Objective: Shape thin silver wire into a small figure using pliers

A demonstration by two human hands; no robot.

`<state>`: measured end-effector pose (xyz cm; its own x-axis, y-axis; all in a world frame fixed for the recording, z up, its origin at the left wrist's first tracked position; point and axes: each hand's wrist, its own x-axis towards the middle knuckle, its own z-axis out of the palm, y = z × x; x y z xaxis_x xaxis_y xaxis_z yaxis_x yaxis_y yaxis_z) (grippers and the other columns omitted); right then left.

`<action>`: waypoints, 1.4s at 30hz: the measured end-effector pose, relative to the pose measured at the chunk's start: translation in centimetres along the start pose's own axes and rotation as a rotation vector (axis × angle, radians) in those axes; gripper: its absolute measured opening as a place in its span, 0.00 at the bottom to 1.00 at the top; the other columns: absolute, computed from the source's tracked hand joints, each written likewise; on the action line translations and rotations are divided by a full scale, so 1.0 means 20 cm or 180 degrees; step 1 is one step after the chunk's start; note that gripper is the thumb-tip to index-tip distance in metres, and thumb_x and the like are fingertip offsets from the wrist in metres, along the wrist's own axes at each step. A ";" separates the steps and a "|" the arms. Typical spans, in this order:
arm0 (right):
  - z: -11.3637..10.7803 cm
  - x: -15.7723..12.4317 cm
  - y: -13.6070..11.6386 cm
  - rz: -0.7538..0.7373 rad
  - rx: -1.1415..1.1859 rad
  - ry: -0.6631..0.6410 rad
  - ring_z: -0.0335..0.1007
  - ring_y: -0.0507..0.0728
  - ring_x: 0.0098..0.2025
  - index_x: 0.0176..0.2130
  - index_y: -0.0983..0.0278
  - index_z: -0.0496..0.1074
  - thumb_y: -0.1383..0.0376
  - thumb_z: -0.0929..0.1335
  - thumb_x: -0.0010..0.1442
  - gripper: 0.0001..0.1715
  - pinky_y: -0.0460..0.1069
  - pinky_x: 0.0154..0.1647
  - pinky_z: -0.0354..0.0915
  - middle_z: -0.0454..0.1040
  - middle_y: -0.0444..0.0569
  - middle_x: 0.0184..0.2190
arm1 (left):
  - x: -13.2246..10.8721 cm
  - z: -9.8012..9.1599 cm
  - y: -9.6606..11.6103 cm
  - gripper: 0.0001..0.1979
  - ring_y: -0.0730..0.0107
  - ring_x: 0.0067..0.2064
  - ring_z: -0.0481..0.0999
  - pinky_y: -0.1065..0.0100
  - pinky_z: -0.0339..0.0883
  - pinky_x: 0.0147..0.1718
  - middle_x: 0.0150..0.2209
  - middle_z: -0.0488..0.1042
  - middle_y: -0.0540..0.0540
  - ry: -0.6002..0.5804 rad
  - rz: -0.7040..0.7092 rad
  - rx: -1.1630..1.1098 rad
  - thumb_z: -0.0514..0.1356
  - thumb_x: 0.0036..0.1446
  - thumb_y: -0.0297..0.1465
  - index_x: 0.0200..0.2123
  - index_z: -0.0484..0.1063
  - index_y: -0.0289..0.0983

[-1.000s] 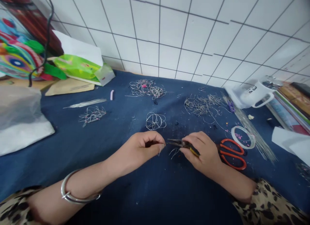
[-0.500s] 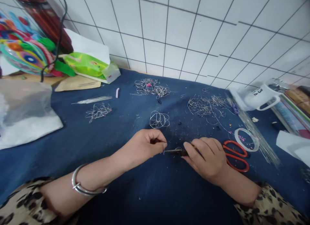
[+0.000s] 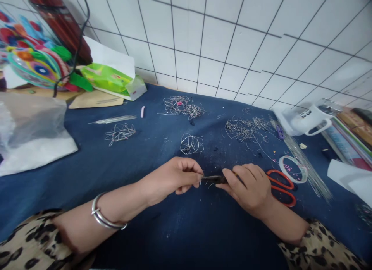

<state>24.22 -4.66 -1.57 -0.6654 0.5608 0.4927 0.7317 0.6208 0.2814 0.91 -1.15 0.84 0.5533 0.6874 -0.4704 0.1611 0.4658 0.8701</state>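
White tiled wall (image 3: pixel 215 41) backs a dark blue surface (image 3: pixel 154 146); the left hand (image 3: pixel 183 175) pinches a short wire (image 3: pixel 200 181), seemingly to steady it; the right hand (image 3: pixel 247 184) grips pliers (image 3: pixel 213 179) whose tips reach that pinch; a wire coil (image 3: pixel 192 145) lies just beyond; orange-handled scissors (image 3: pixel 281 189) sit beside the right hand, perhaps crowding it; a bead dish (image 3: pixel 305 174) lies farther right.

soft cool light, stretched edges, blurred corners
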 end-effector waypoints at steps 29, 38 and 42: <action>0.01 0.01 0.01 0.0046 -0.0072 0.0260 0.62 0.57 0.35 0.43 0.63 0.68 0.54 0.69 0.52 0.22 0.52 0.35 0.58 0.70 0.50 0.31 | 0.02 -0.03 -0.06 0.07 0.84 0.17 0.61 0.79 0.48 0.14 0.24 0.72 0.47 -0.0216 0.0073 -0.1179 0.62 0.50 0.31 0.28 0.68 0.32; 0.01 0.00 0.01 0.0036 -0.0037 0.0248 0.63 0.57 0.36 0.43 0.62 0.68 0.53 0.67 0.54 0.20 0.52 0.36 0.57 0.69 0.49 0.31 | 0.03 -0.03 -0.06 0.07 0.84 0.17 0.60 0.79 0.50 0.14 0.23 0.72 0.48 -0.0138 0.0041 -0.1166 0.62 0.51 0.30 0.26 0.68 0.32; 0.00 0.00 0.01 -0.0010 -0.0091 0.0152 0.62 0.57 0.36 0.43 0.61 0.69 0.53 0.67 0.54 0.19 0.52 0.36 0.57 0.70 0.49 0.32 | 0.03 -0.03 -0.06 0.08 0.84 0.16 0.61 0.80 0.51 0.14 0.22 0.72 0.49 -0.0155 0.0024 -0.1197 0.62 0.51 0.31 0.25 0.67 0.32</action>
<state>24.26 -4.56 -1.48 -0.6604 0.5316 0.5304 0.7340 0.6062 0.3063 0.60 -1.01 -0.65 0.5930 0.6685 -0.4488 -0.1493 0.6390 0.7546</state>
